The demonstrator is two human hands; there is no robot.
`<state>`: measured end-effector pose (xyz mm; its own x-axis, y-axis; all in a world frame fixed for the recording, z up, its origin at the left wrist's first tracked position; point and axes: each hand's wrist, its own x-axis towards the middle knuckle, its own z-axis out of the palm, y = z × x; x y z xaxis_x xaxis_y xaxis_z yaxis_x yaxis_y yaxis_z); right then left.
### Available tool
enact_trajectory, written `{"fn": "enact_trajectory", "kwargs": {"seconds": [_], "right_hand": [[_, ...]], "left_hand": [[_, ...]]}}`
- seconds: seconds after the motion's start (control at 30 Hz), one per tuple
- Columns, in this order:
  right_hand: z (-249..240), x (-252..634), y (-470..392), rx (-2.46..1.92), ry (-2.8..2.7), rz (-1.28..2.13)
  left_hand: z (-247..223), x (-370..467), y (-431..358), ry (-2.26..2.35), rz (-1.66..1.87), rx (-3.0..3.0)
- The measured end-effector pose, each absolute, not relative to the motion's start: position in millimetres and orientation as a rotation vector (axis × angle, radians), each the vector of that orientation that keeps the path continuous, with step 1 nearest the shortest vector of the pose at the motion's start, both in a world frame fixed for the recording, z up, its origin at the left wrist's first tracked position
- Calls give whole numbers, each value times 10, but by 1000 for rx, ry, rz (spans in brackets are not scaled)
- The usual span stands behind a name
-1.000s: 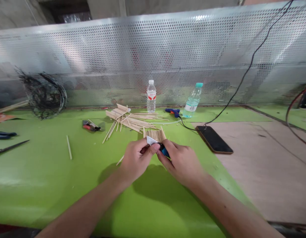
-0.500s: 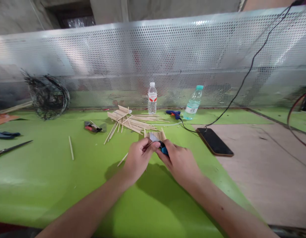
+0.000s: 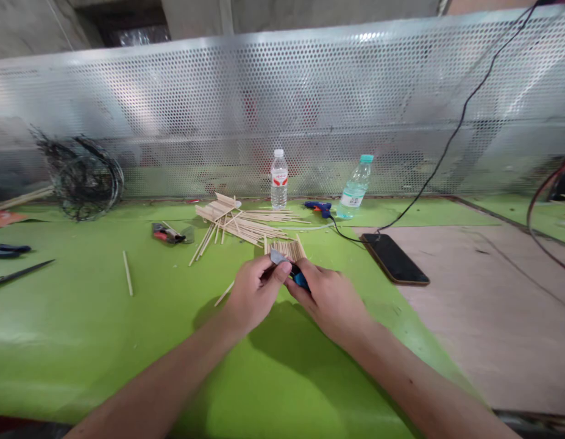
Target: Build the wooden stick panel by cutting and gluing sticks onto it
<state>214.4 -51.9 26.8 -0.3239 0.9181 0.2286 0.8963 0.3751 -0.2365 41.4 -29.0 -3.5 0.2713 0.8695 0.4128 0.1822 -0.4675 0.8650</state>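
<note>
Green covers most of the table [image 3: 127, 353], and 2 bare hands meet over its middle. The right hand [image 3: 332, 299] is wrapped around a cutter [image 3: 302, 280] with a blue and black handle. Its grey blade [image 3: 277, 256] points up and to the left, close to the left thumb. The left hand [image 3: 255, 286] has its fingers curled in and its thumb pressed next to the blade, but I cannot tell what it pinches, because the fingers hide it. Just past the hands is a flat row of thin wooden sticks [image 3: 284, 249], set side by side. 1 loose stick [image 3: 224, 294] lies beside the left hand. Farther back is a messy pile of sticks [image 3: 255, 228], with a small stick frame [image 3: 217, 209] at its left end. Red and black pliers [image 3: 166, 234] lie left of the pile. Near the back, a clear bottle [image 3: 279, 183] stands up straight, and a green bottle [image 3: 355, 186] looks tilted. Between the 2 bottles is a blue glue gun [image 3: 317, 207]. To the right, a black phone [image 3: 395, 259] lies at the edge of a pale board [image 3: 492, 317]. Far left is a tangle of dark wire [image 3: 88, 180].
</note>
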Motion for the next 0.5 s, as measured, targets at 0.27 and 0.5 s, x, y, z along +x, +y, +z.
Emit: {"fn": "enact_trajectory", "kwargs": {"seconds": [0.27, 0.5], "right_hand": [[246, 2147, -497, -1641, -2305, 94], [240, 2126, -508, -1641, -2251, 127]], "left_hand": [[5, 410, -284, 1046, 1231, 1894], [-16, 410, -297, 1117, 1250, 1833]]}}
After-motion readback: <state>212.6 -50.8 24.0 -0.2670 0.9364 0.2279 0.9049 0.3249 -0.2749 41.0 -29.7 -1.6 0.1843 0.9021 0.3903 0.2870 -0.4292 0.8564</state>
